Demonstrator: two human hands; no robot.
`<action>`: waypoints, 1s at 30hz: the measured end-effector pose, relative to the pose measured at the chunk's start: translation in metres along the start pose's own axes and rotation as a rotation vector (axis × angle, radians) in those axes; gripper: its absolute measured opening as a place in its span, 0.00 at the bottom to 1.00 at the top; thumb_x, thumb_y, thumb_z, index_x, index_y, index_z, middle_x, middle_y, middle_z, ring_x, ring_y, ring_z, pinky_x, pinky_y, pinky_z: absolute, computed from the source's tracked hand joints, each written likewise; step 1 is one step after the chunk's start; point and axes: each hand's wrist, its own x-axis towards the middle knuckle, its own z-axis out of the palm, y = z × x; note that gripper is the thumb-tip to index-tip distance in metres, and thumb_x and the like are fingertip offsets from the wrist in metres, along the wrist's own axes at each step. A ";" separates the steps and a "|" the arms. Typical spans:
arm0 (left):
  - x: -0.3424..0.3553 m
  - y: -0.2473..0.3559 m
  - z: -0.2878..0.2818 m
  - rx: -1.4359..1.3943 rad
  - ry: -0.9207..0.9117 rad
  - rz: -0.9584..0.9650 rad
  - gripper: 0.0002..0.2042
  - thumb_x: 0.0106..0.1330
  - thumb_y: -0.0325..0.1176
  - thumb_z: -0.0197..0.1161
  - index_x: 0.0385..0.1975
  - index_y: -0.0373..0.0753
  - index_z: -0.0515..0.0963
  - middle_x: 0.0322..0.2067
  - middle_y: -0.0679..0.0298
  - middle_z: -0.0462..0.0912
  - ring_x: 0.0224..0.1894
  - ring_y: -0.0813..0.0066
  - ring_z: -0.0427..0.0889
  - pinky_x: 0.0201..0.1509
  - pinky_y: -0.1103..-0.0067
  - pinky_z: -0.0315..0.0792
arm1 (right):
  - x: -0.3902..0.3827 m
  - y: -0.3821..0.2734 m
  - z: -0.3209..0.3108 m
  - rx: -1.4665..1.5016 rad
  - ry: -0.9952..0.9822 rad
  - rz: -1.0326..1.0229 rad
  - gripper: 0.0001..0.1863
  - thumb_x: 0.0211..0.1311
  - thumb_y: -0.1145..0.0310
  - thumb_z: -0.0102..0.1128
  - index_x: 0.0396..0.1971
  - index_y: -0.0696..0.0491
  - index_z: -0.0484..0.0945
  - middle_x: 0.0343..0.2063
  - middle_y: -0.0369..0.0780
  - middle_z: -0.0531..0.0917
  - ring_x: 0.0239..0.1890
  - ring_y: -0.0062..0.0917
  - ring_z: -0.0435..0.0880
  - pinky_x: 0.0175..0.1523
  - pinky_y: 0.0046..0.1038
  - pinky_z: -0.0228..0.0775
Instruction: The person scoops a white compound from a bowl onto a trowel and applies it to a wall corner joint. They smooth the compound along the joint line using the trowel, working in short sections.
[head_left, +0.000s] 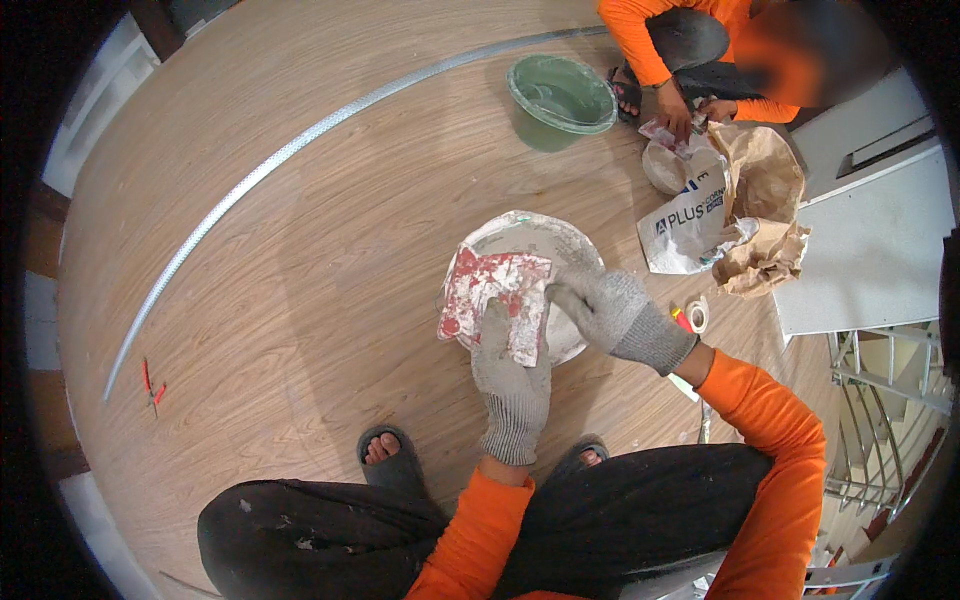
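Both my hands wear grey knit gloves, and they are over a round white bucket (578, 345) with a pale, pasty mix inside. My left hand (510, 375) is closed on a flat red putty spreader (480, 275), thickly smeared with white paste. Close to the spreader's right edge is my right hand (600, 305), fingers curled in and slightly blurred. Whatever those fingers may hold is hidden. A white-coated strip (528, 340) hangs down between the hands; I cannot tell if it belongs to the same spreader.
Beyond the bucket stands a green tub (555, 105). A co-worker (680, 60) in orange crouches at the far right, hands at an opened paper sack (760, 180). A roll of tape (697, 314) lies right; red-handled pliers (153, 385) lie left. A long pale strip (270, 165) curves across the wood-look floor.
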 end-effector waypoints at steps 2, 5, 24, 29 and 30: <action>-0.004 -0.006 -0.001 0.173 0.016 0.072 0.29 0.63 0.22 0.65 0.66 0.25 0.68 0.62 0.44 0.75 0.67 0.50 0.73 0.74 0.65 0.62 | 0.003 0.004 -0.002 -0.046 0.011 0.059 0.13 0.74 0.60 0.57 0.47 0.53 0.81 0.33 0.52 0.84 0.35 0.51 0.85 0.38 0.48 0.75; 0.001 -0.018 0.005 -0.032 0.041 0.046 0.28 0.64 0.22 0.65 0.66 0.26 0.69 0.62 0.47 0.76 0.65 0.55 0.75 0.72 0.68 0.65 | -0.005 0.004 0.013 -0.048 0.133 -0.117 0.13 0.75 0.60 0.56 0.48 0.53 0.80 0.31 0.52 0.84 0.34 0.50 0.85 0.37 0.46 0.76; 0.011 -0.010 0.024 -0.413 0.078 -0.305 0.21 0.80 0.35 0.54 0.64 0.26 0.71 0.61 0.54 0.78 0.61 0.70 0.77 0.67 0.73 0.69 | -0.010 0.012 0.012 0.327 0.104 0.066 0.14 0.76 0.61 0.56 0.46 0.57 0.80 0.25 0.45 0.81 0.29 0.33 0.83 0.36 0.36 0.75; 0.017 0.006 0.021 -0.465 0.115 -0.405 0.25 0.82 0.41 0.50 0.67 0.25 0.69 0.66 0.54 0.75 0.67 0.68 0.73 0.72 0.73 0.66 | -0.002 -0.003 -0.002 0.217 0.160 0.105 0.12 0.75 0.60 0.57 0.44 0.54 0.80 0.30 0.51 0.84 0.35 0.50 0.85 0.40 0.46 0.76; 0.018 0.009 0.020 -0.478 0.116 -0.410 0.25 0.82 0.42 0.49 0.68 0.25 0.67 0.67 0.54 0.73 0.68 0.68 0.72 0.73 0.72 0.65 | -0.001 -0.008 -0.007 0.200 0.146 0.109 0.12 0.75 0.60 0.57 0.44 0.54 0.80 0.30 0.51 0.83 0.36 0.50 0.84 0.40 0.46 0.76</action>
